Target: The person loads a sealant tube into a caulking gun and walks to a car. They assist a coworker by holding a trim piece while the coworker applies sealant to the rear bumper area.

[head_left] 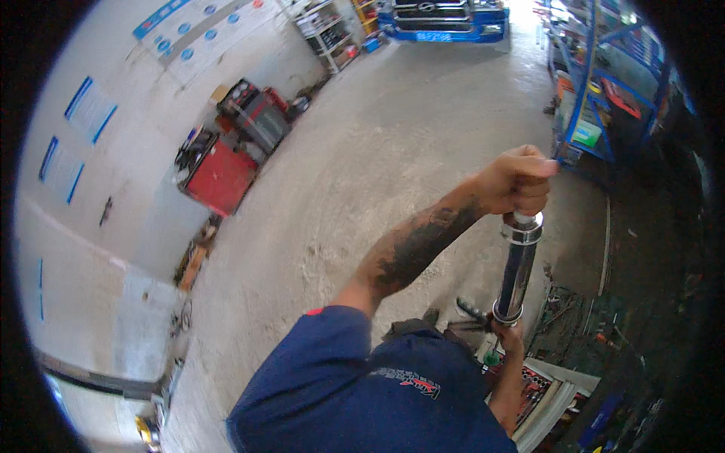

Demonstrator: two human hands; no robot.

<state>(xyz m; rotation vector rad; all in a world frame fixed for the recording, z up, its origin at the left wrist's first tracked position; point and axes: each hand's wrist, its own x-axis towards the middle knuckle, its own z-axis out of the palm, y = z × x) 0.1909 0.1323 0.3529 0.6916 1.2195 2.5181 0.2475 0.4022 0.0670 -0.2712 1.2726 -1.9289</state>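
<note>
A shiny metal cylinder with a bright collar at each end stands nearly upright, held between my hands on the right side of the head view. My left hand is closed in a fist at its top end, covering what it grips there. My right hand is wrapped about the lower end, its fingers partly hidden behind the cylinder. A dark smear runs along my left forearm. Close beside my right hand is a black, elongated item, whose kind I cannot make out.
Below my right hand lies an open tool case with several sockets. A blue metal rack stands at right. A red cabinet and a grey machine line the left wall. A blue truck stands at the far end.
</note>
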